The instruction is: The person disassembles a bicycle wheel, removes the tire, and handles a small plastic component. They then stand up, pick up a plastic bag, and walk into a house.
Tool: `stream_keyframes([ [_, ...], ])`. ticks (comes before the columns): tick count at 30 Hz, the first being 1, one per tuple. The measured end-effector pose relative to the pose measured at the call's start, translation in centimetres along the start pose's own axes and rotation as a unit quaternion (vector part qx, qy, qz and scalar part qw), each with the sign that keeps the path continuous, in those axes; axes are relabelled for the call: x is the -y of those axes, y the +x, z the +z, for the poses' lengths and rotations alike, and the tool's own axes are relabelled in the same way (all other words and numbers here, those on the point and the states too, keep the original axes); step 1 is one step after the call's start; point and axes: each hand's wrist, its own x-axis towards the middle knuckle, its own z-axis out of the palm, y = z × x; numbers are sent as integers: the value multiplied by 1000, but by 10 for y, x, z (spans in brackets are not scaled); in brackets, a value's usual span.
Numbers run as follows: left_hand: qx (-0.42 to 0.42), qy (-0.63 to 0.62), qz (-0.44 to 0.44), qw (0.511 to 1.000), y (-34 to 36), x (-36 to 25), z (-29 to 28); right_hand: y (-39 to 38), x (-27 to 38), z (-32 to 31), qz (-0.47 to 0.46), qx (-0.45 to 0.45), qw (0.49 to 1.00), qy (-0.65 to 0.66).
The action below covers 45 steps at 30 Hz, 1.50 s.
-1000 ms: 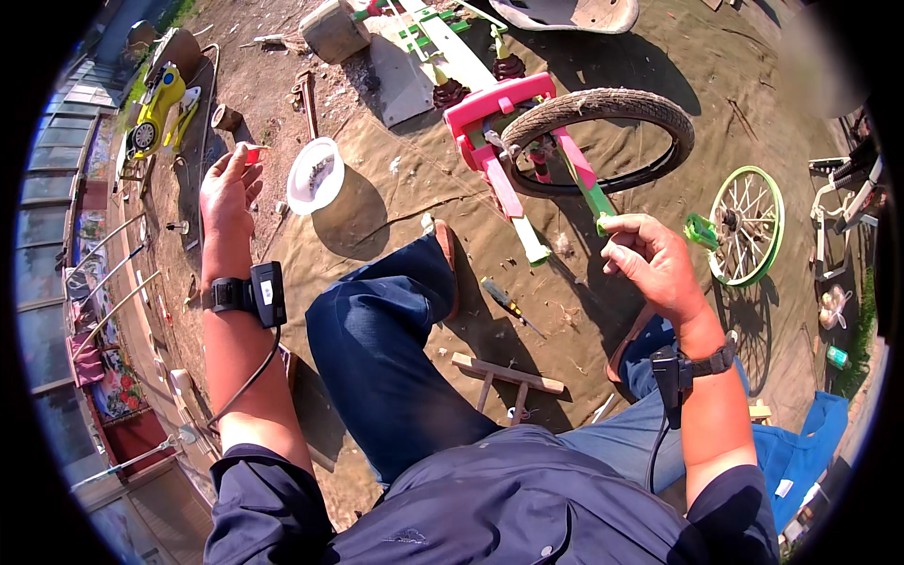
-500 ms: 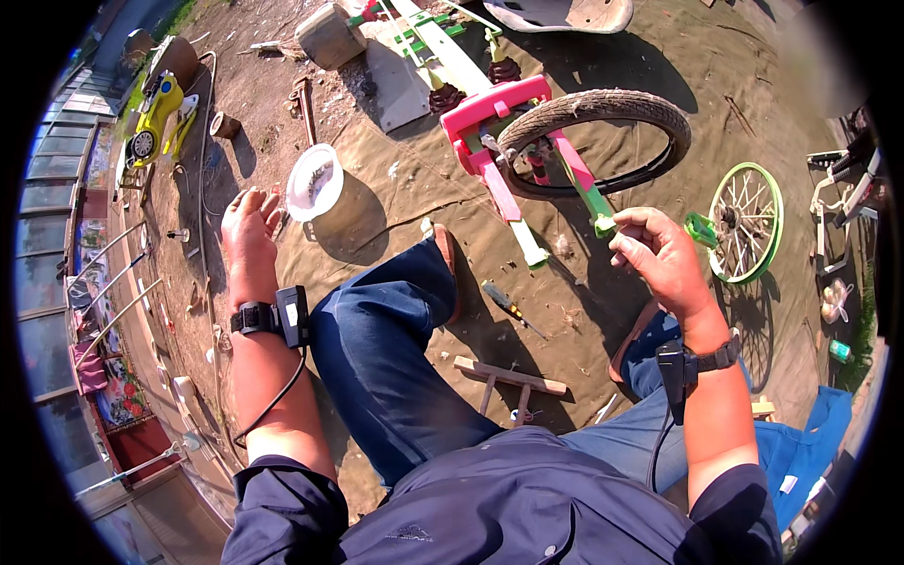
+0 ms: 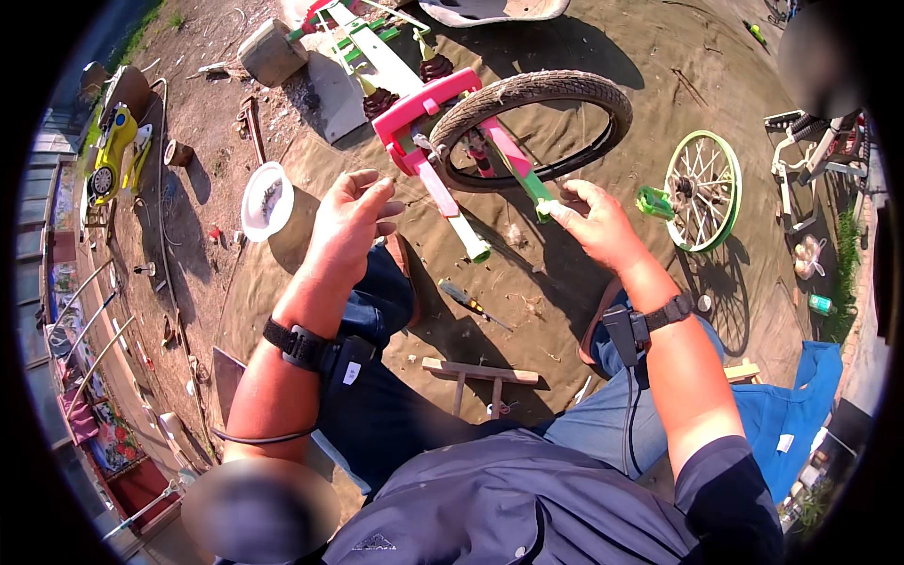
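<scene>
Sunlit tan tarp (image 3: 725, 85) covered the ground, its left edge giving way to bare dirt (image 3: 212, 108) and its right side bordered by grass (image 3: 846, 254). Ahead of the person, a pink-and-green bicycle fork (image 3: 443, 191) pointed its two legs back toward them, the pink crown (image 3: 428, 102) at the far end. At the green tip of the right-hand leg was the right hand (image 3: 593, 218), thumb and forefinger close against the metal; whether they gripped it I could not tell. The left hand (image 3: 356, 221) hung in the air short of the left-hand leg, its fingers loosely spread and grasping nothing visible, with a gap of tarp between. A black tyre (image 3: 541, 88) leaned by the crown, the right-hand leg showing inside its ring. Nearer the person lay a screwdriver (image 3: 468, 302), with some open tarp between it and the left-hand tip, then a wooden stand (image 3: 482, 371) between the knees. Right of the right hand stood a green-rimmed spoked wheel (image 3: 731, 217), tarp separating them. Leftward, a white bowl (image 3: 268, 201) sat near the tarp's edge, with a rusty wrench (image 3: 252, 127) just beyond.
</scene>
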Motion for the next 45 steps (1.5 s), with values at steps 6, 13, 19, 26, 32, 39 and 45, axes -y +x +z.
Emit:
stream_keyframes([
  [6, 72, 35, -123, 989, -5, 59, 60, 4, -11, 12, 117, 98, 988, 20],
  [13, 102, -72, -155, 980, -2, 74, 77, 6, -11, 13, 123, 97, 985, 73],
  [19, 72, -56, -151, 984, 15, 88, 75, 7, -7, 11, 130, 110, 983, 70],
  [26, 78, -135, -120, 980, 33, 104, 69, 7, -14, 13, 135, 115, 981, 78],
  [32, 70, -139, -130, 979, 34, 103, 70, 6, -7, 10, 127, 104, 985, 53],
  [39, -15, 7, -35, 999, 37, 95, 69, 6, -9, 9, 122, 104, 987, 30],
  [45, -168, 257, 268, 913, 44, 71, 64, 6, 3, 5, 100, 88, 991, -30],
])
